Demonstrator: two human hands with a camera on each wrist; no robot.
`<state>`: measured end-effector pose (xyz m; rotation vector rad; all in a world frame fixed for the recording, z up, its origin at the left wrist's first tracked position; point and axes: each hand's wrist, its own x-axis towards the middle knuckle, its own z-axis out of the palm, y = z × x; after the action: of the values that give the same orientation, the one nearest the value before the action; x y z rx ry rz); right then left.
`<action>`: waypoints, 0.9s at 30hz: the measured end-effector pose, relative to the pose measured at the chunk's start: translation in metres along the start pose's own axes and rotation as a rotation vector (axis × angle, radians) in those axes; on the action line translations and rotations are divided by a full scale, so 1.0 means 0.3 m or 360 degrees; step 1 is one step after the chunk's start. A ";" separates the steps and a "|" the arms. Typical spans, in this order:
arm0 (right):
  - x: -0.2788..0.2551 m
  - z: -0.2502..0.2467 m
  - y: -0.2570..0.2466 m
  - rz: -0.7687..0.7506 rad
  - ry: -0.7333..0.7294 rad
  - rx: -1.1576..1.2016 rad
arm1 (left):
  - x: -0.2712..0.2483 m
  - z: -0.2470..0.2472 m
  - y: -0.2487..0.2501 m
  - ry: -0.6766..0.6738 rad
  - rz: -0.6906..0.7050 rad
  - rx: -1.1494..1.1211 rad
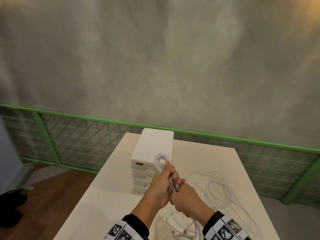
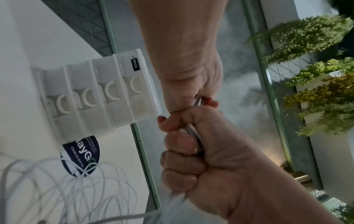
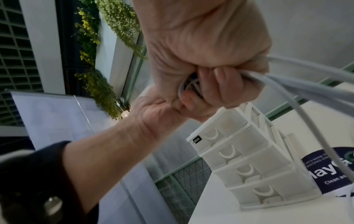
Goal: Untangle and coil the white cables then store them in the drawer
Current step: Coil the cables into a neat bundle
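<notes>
Both fists are closed round one folded bundle of thin white cable point(image 1: 161, 161): the left hand point(image 1: 160, 189) higher, the right hand point(image 1: 186, 198) below, touching. More loose white cable loops point(image 1: 223, 191) sprawl on the pale tabletop point(image 1: 107, 196) beside the small white plastic drawer tower point(image 1: 152, 153). Light, limp and springy, the bundle is probably best gripped mid-length so the loops stay put.

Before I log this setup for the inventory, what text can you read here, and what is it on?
"box", with blurred letters before it: black label on the white drawer unit.
"May", "Clean a", cut off: dark blue sticker on the table; its small lines are too blurred to read.
Wristband markers: patterns, no words.
</notes>
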<state>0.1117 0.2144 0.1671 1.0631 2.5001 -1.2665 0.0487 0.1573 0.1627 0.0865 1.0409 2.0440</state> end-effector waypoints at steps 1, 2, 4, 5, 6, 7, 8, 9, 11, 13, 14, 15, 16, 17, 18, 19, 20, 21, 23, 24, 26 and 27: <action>0.000 -0.007 -0.001 -0.0018 -0.0046 0.0023 | -0.003 0.002 0.007 0.0005 -0.0007 -0.0052; 0.002 -0.013 0.002 -0.0054 -0.0109 0.0060 | -0.007 0.004 0.013 0.0007 -0.0019 -0.0085; -0.003 -0.030 0.014 -0.0171 -0.0275 0.0218 | -0.005 0.000 0.022 0.0043 -0.0023 -0.0145; -0.002 -0.040 0.032 -0.0241 -0.0379 0.0291 | 0.001 -0.006 0.033 0.0072 -0.0013 -0.0210; -0.001 -0.051 0.056 -0.0298 -0.0488 0.0319 | 0.013 -0.017 0.049 0.0107 0.0007 -0.0289; -0.003 -0.064 0.085 -0.0323 -0.0579 0.0278 | 0.025 -0.032 0.068 0.0141 0.0031 -0.0369; -0.006 -0.076 0.117 -0.0333 -0.0636 0.0212 | 0.038 -0.052 0.089 0.0172 0.0051 -0.0429; -0.006 -0.090 0.151 -0.0339 -0.0646 0.0152 | 0.048 -0.071 0.109 0.0196 0.0068 -0.0463; -0.002 -0.118 0.209 -0.0353 -0.0624 0.0206 | 0.056 -0.100 0.137 0.0236 0.0089 -0.0475; -0.009 -0.141 0.236 -0.0372 -0.0559 0.0342 | 0.060 -0.112 0.147 0.0287 0.0115 -0.0482; -0.014 -0.142 0.243 -0.0416 -0.0503 0.0355 | 0.063 -0.114 0.149 0.0329 0.0135 -0.0503; -0.023 -0.139 0.245 -0.0488 -0.0434 0.0294 | 0.066 -0.114 0.153 0.0374 0.0155 -0.0534; -0.030 -0.133 0.247 -0.0583 -0.0337 0.0134 | 0.071 -0.116 0.158 0.0415 0.0173 -0.0565; -0.040 -0.124 0.244 -0.0678 -0.0247 -0.0112 | 0.076 -0.116 0.165 0.0448 0.0190 -0.0587; -0.051 -0.112 0.239 -0.0745 -0.0181 -0.0410 | 0.080 -0.117 0.173 0.0481 0.0206 -0.0593; -0.063 -0.101 0.236 -0.0768 -0.0130 -0.0703 | 0.084 -0.118 0.182 0.0518 0.0221 -0.0588; -0.066 -0.093 0.240 -0.0779 -0.0058 -0.0885 | 0.089 -0.122 0.192 0.0552 0.0236 -0.0580; -0.055 -0.085 0.255 -0.0773 -0.0010 -0.1017 | 0.092 -0.128 0.204 0.0577 0.0250 -0.0585; -0.041 -0.096 0.294 -0.0742 0.0063 -0.1039 | 0.091 -0.141 0.238 0.0597 0.0302 -0.0618; -0.031 -0.118 0.327 -0.0680 0.0092 -0.0968 | 0.088 -0.152 0.263 0.0612 0.0340 -0.0619; -0.016 -0.177 0.404 -0.0501 0.0174 -0.0830 | 0.073 -0.172 0.322 0.0640 0.0430 -0.0596; -0.006 -0.214 0.452 -0.0389 0.0221 -0.0893 | 0.062 -0.180 0.355 0.0649 0.0484 -0.0580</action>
<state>0.2127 0.3152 0.1203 0.7435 2.8931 -0.4719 -0.0530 0.1013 0.1964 -0.3983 0.9124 2.5681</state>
